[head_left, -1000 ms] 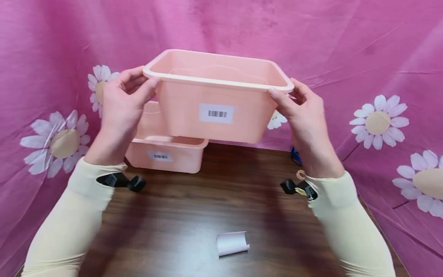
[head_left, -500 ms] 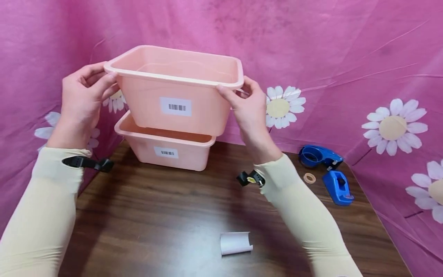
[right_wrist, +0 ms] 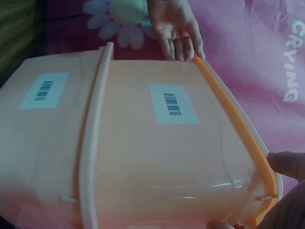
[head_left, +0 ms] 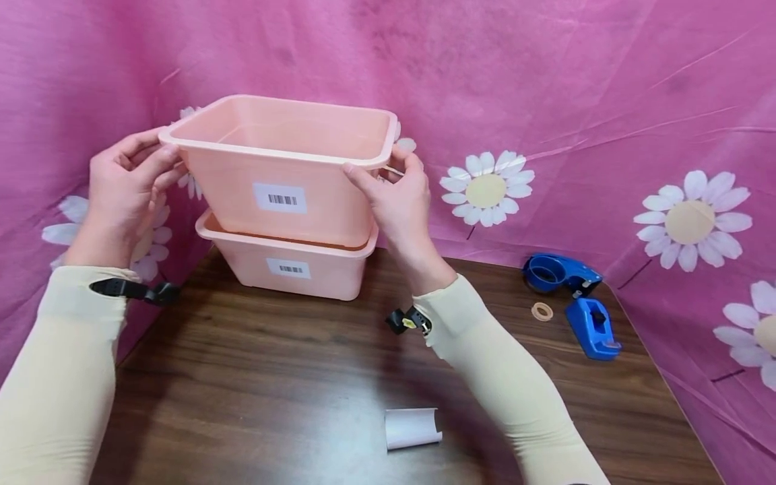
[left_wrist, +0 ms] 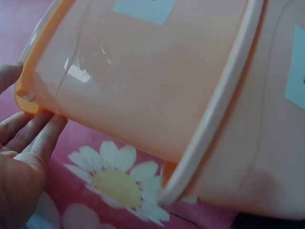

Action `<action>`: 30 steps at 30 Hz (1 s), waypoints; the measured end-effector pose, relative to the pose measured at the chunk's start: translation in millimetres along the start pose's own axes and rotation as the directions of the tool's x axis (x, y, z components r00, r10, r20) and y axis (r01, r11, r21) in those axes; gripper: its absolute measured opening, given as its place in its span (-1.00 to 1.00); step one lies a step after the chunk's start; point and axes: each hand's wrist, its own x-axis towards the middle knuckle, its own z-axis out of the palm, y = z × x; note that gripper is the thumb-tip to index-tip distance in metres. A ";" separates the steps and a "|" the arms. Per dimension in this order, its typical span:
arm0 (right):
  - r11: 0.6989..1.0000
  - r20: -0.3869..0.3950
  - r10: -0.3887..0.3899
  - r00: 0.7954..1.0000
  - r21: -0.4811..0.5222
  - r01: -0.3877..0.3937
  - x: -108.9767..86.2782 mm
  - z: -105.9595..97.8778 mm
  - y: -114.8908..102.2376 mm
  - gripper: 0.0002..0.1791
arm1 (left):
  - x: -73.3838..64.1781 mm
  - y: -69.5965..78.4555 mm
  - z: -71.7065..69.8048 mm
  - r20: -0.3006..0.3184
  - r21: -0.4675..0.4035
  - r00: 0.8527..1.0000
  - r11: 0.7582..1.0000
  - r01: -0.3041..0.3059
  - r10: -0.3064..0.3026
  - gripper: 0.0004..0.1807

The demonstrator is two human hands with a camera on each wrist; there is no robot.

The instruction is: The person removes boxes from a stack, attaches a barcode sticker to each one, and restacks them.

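Between my two hands is a pink plastic bin [head_left: 321, 205] with a barcode label on its front. My left hand [head_left: 121, 185] grips the rim at its left end, thumb on the near side and fingers beneath. At the right end my right hand [head_left: 403, 199] pinches the rim in the same way. The bin's base sits inside the mouth of a second pink bin [head_left: 330, 273], which stands on the table and bears a similar label. In the left wrist view the upper bin [left_wrist: 143, 86] tapers down into the lower bin's rim [left_wrist: 214, 114].
On the brown wooden table [head_left: 273, 377] lies a curved white piece [head_left: 413, 429] near the front. Two blue tape dispensers [head_left: 558, 273] and a small tan ring [head_left: 542, 311] are at the right. A pink cloth [head_left: 576, 87] with daisies hangs behind.
Both hands have carried the upper bin to the left over the lower bin, then lowered it into that bin's opening. The view has turned, bringing the tape dispensers into sight.
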 end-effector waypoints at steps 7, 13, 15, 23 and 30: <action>1.000 0.008 0.021 1.000 0.006 -0.021 -7.7 6.5 10.9 -0.27 | 1.6 -6.3 -19.5 0.052 0.005 0.998 0.999 0.037 -0.037 -0.68; 1.000 -0.001 0.009 1.000 0.016 -0.009 -10.7 12.2 24.2 -0.22 | 2.8 -18.2 -33.3 0.098 -0.024 0.995 0.999 0.028 -0.026 -0.67; 1.000 -0.003 0.003 1.000 0.017 -0.003 -12.5 13.7 28.8 -0.20 | 2.7 -21.8 -37.7 0.110 -0.021 0.994 1.000 0.023 -0.021 -0.66; 0.999 0.006 -0.015 1.000 -0.042 0.016 -17.6 14.2 50.6 -0.18 | -1.5 -39.0 -55.1 0.128 0.015 0.992 1.000 0.004 -0.006 -0.66; 0.993 -0.004 0.004 1.000 -0.118 -0.004 -19.5 13.8 65.4 -0.17 | -5.1 -49.3 -65.9 0.114 0.101 0.993 0.995 0.001 -0.013 -0.63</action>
